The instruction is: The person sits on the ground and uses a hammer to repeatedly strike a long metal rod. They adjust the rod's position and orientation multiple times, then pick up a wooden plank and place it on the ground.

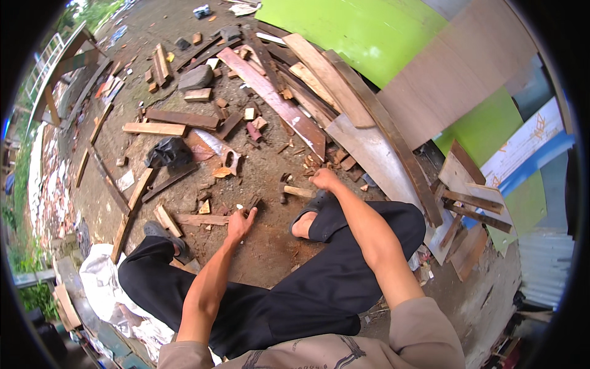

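My left hand (240,224) is low over the dirt between my feet, fingers curled and thumb pointing up. Against its left side ends a flat reddish wooden strip (201,219); a small dark wood scrap (252,202) lies just past the fingertips. What the curled fingers hold, if anything, is hidden. Farther right, my right hand (324,179) is closed with its fingertips pointing left, beside wood chips, and I cannot see what is in it. Just below it a hammer (298,192) rests on the ground, its wooden handle toward my right shoe (309,209).
Ahead lie a handsaw (216,149), a black plastic bag (169,153), a grey stone (196,78) and scattered wood offcuts. Long boards (276,101) are heaped to the right, near green panels (356,31). A white sack (104,277) is by my left leg.
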{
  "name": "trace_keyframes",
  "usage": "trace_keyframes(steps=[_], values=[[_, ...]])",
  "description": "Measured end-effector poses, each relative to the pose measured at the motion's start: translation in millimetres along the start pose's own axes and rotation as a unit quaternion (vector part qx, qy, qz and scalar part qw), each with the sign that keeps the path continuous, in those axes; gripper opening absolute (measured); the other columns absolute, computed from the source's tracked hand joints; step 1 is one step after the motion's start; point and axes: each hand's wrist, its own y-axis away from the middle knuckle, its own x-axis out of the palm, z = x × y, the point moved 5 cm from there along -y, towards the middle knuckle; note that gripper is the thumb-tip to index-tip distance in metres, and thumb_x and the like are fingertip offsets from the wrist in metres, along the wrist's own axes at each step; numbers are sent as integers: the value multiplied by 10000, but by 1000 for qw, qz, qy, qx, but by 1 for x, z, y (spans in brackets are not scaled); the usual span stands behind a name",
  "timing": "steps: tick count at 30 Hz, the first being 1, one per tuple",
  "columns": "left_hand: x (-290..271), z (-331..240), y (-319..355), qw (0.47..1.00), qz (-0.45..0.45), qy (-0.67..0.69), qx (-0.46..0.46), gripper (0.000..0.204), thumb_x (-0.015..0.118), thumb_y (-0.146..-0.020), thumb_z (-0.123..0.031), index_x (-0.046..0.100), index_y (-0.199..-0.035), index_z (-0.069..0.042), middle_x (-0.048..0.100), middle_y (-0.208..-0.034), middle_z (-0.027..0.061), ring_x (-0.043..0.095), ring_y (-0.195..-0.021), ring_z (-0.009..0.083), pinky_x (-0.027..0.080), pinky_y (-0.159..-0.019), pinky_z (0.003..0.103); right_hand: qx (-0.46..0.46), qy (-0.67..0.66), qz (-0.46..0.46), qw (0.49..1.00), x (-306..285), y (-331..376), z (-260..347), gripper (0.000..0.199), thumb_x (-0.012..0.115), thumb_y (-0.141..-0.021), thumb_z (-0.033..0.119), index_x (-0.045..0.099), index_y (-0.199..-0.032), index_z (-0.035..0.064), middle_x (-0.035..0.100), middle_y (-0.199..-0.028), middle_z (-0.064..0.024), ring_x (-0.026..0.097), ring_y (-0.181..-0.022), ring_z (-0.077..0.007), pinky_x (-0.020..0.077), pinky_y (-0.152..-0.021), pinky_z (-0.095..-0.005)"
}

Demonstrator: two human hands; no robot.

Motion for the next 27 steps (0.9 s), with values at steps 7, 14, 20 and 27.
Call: trace_keyframes(steps=[7,14,20,27], values=[[29,-63,-29,998,55,-24,33,529,577,-884,-515,692,-1015,-16,710,-906,184,686,-877,342,521,-767,417,299,105,-257,913,-148,21,-136,772,696,-789,373,363,-1426,92,369,-1463,-182,345,-1365,-342,354,-1063,-481],[29,-56,-44,998,53,-27,16,515,583,-882,-511,696,-1020,-28,717,-910,167,692,-874,322,527,-772,412,435,102,-263,855,-186,64,-229,973,772,-766,338,199,-1521,122,299,-1522,-182,311,-1379,-353,290,-1080,-506],[30,-57,-40,998,61,-21,4,534,591,-883,-509,688,-1007,1,714,-885,174,691,-857,319,520,-768,398,397,130,-222,881,-177,58,-256,724,741,-783,286,413,-1393,74,475,-1377,-150,437,-1298,-309,344,-1057,-465],[16,-64,-20,997,60,36,10,520,594,-895,-480,684,-1037,12,721,-898,163,694,-847,297,520,-776,382,165,39,-284,944,-173,50,-143,745,750,-705,443,528,-1266,6,532,-1300,-198,528,-1207,-346,428,-1006,-452]])
